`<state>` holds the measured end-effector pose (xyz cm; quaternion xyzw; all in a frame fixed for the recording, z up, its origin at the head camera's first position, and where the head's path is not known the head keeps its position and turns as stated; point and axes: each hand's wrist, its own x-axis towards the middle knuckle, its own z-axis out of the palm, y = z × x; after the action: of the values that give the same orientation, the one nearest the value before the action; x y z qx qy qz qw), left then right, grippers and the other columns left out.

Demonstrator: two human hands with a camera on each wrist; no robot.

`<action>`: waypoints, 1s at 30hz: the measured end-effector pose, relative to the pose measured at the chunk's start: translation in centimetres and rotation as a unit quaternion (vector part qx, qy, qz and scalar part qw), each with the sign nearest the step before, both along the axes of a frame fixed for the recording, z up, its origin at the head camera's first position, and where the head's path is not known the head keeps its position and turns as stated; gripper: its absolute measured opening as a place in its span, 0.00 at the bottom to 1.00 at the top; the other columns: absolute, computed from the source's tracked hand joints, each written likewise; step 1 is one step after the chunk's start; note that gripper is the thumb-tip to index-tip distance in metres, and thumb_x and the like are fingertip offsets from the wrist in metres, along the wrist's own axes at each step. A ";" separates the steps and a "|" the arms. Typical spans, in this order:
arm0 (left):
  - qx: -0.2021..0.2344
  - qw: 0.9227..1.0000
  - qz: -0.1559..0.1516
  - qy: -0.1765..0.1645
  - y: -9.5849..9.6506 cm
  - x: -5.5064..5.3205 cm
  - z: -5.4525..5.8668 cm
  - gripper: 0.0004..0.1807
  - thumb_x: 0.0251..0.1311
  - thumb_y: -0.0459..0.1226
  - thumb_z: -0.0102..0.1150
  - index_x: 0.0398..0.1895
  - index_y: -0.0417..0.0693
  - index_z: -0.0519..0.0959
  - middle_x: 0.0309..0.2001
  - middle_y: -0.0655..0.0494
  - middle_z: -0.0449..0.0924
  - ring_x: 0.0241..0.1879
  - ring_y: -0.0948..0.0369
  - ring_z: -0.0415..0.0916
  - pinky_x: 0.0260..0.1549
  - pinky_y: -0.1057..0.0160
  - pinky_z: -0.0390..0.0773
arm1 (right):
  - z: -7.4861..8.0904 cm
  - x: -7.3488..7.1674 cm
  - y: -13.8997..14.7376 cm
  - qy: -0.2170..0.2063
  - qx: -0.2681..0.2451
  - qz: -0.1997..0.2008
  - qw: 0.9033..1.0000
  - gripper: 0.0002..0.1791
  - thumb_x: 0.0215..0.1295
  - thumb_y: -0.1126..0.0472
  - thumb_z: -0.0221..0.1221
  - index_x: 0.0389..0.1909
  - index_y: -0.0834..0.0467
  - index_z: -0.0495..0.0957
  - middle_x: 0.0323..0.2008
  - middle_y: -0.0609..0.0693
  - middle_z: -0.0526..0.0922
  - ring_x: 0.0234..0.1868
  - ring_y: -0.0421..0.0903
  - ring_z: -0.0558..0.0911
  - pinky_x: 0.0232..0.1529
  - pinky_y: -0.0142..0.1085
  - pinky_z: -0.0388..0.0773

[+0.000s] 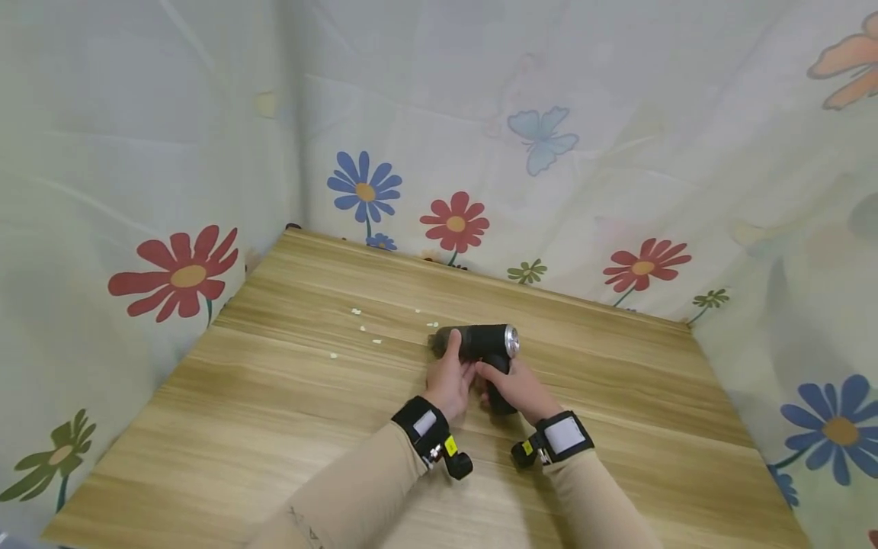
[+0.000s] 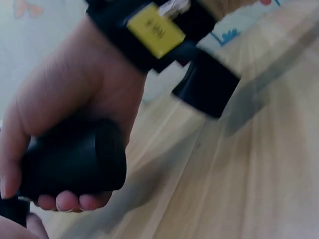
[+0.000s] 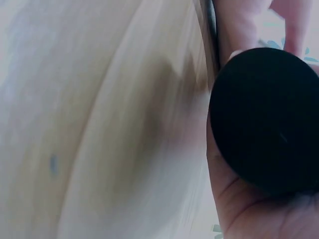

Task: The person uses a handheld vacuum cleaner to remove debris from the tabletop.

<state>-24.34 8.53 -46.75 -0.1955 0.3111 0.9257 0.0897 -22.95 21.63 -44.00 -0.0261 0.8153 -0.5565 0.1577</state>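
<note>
Both hands hold a black pistol-shaped handheld vacuum cleaner (image 1: 489,341) over the wooden table, its dark translucent nose to the left and silver end cap to the right. My left hand (image 1: 449,381) supports the front of the body, thumb up along the near side. Around the black handle (image 2: 70,159) my right hand (image 1: 521,387) is wrapped, thumb on one side and fingertips showing past the other in the left wrist view. The round handle base (image 3: 266,122) fills much of the right wrist view. Beyond the nose lie several small white scraps (image 1: 362,329).
The wood-grain table (image 1: 274,427) meets a flower-printed cloth (image 1: 411,91) at the back and sides. Each wrist wears a black strap with a small camera block (image 1: 458,463) jutting inward, close to the other one.
</note>
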 end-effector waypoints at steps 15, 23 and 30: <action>-0.019 0.998 -0.054 0.017 -1.0 -3.1 0.6 0.38 0.64 0.56 0.55 0.63 0.33 0.68 0.60 0.38 0.72 0.60 0.53 0.71 0.55 0.64 0.74 | 0.3 -0.8 -1.7 0.008 -0.039 -0.031 0.999 0.18 0.72 0.53 0.54 0.51 0.63 0.67 0.33 0.63 0.78 0.28 0.52 0.81 0.33 0.42 0.81; -0.040 0.998 -0.042 -0.001 -2.4 -4.3 0.6 0.42 0.61 0.57 0.58 0.66 0.32 0.64 0.63 0.37 0.69 0.61 0.52 0.69 0.57 0.62 0.72 | -0.4 -1.9 -3.6 0.002 -0.055 -0.061 0.997 0.21 0.71 0.50 0.55 0.50 0.64 0.67 0.33 0.61 0.79 0.27 0.50 0.82 0.33 0.41 0.82; -0.060 0.998 -0.028 -0.015 -4.2 -5.3 1.0 0.40 0.62 0.55 0.59 0.62 0.28 0.67 0.59 0.35 0.73 0.58 0.51 0.72 0.56 0.61 0.74 | -0.6 -2.5 -5.1 0.012 -0.083 -0.048 0.995 0.22 0.71 0.53 0.54 0.58 0.61 0.63 0.39 0.64 0.79 0.34 0.53 0.82 0.37 0.40 0.81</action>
<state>-29.62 4.32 -45.72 -0.2058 0.3700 0.8994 0.1084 -25.42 16.48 -44.64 -0.0069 0.7682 -0.6292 0.1181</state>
